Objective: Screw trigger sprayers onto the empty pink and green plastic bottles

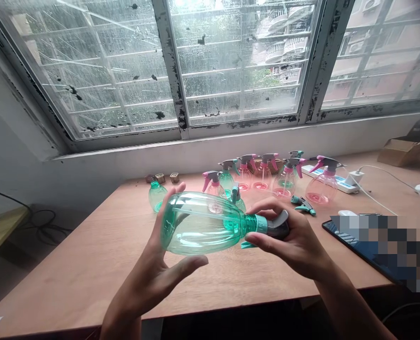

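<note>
A clear green spray bottle (203,226) lies sideways in the air above the table, its base toward the left. My left hand (156,264) cups the base, with the thumb along the underside and the fingers behind. At the neck, my right hand (295,238) grips the teal collar and grey spray head (279,225) between thumb and fingers. Behind the bottle, several pink and green spray bottles stand upright, among them a pink one (321,189) at the right. A loose teal and grey spray head (304,206) rests on the table. One green bottle (156,194) without a head stands at the left.
The wooden table (71,274) reaches back to a wall below a barred window. Small brown cubes (174,178) sit along its back edge. On the right are a power strip (337,182) with white cables, a dark tablet (351,241) and a cardboard box (404,150).
</note>
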The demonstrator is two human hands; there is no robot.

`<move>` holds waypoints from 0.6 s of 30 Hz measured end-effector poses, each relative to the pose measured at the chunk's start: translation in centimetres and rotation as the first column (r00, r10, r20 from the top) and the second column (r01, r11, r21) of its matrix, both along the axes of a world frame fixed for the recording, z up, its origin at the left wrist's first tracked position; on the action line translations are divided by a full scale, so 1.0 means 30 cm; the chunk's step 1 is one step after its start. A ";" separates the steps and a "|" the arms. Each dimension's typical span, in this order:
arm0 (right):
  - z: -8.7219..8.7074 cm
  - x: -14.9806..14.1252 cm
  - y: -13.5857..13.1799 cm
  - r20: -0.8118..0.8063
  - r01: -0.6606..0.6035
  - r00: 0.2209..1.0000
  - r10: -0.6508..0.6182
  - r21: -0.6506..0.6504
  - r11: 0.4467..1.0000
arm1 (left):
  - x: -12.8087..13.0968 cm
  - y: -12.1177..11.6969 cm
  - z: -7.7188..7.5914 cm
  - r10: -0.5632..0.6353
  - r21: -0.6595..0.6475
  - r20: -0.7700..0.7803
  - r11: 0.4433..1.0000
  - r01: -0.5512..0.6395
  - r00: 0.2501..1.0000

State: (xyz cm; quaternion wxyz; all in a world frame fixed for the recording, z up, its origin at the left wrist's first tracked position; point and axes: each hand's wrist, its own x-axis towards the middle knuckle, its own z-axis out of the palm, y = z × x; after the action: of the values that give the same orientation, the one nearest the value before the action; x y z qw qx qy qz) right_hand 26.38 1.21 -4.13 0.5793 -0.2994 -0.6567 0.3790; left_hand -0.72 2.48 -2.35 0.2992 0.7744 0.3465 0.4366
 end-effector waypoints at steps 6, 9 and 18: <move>-0.009 0.003 0.008 -0.002 -0.008 1.000 0.008 -0.043 0.999 | 0.003 0.007 0.007 0.021 -0.011 -0.058 1.000 -0.022 0.998; -0.020 0.003 0.021 -0.007 -0.004 1.000 0.004 -0.072 0.997 | 0.004 0.018 0.006 0.012 -0.045 -0.091 0.999 -0.017 0.996; -0.064 -0.009 0.078 0.000 -0.007 1.000 0.007 -0.173 0.985 | -0.009 0.070 -0.020 0.049 -0.099 -0.193 0.993 -0.069 0.980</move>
State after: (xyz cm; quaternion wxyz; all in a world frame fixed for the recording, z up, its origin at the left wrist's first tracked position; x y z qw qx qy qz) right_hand 26.13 3.55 -6.06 0.5495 -0.3463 -0.6225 0.4365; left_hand -0.98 4.57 -2.95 0.2922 0.7852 0.4189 0.3502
